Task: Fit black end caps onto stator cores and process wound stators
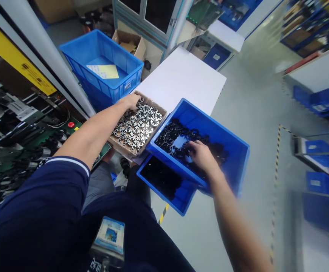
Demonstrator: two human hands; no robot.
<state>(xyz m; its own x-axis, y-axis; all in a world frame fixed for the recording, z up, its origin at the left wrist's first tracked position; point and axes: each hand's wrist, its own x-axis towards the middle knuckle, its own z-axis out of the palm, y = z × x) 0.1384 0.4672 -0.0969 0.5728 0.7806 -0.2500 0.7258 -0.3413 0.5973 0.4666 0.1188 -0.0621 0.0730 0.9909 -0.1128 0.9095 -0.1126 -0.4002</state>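
Observation:
My left hand (130,102) reaches into the far left corner of a cardboard box (130,154). Its fingers are bent down and closed around a silver metal ring with notches inside; part of the grip is hidden. Rows of similar metal rings (136,134) lie flat in the box. Beside it stands a blue plastic bin (221,132), tilted in view, with a heap of small black parts (170,132). Inside this bin is my right hand (201,154), thumb and fingers pinched on a black part whose shape is mostly hidden.
A smaller blue bin (185,206) with black contents sits below the large one. A white tabletop (187,81) extends behind. Another blue crate (124,81) with papers stands at the back left. Machinery with a red button (71,124) is on the left.

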